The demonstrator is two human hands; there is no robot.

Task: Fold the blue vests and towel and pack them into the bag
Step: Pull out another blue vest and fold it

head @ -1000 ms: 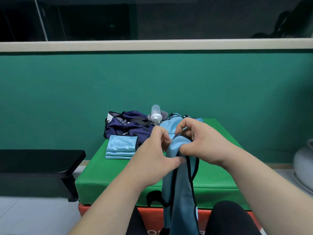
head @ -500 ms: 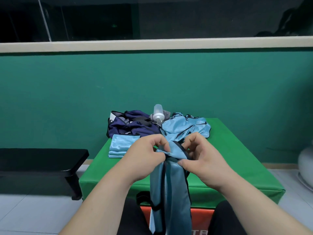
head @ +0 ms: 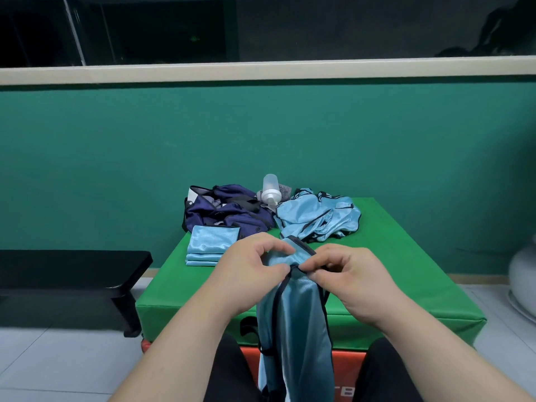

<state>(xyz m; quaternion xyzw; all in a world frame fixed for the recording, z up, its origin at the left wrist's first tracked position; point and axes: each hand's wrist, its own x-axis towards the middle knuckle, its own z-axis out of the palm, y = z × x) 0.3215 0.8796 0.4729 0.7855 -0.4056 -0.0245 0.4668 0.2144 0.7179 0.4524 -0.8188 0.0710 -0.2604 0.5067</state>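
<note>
Two hands meet at frame centre: the left hand [head: 251, 273] and right hand [head: 352, 281] both pinch the top edge of a light blue vest [head: 295, 329], which hangs down between the knees. Beyond, on the green mat [head: 406, 271], lie folded vests [head: 209, 247], a crumpled vest pile [head: 317, 217] and the navy bag [head: 224, 213].

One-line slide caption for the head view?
Left hand and right hand pinch the top edge of a light-blue vest hanging before the green mat; folded stack, loose vests, navy bag, bottle behind.
</note>
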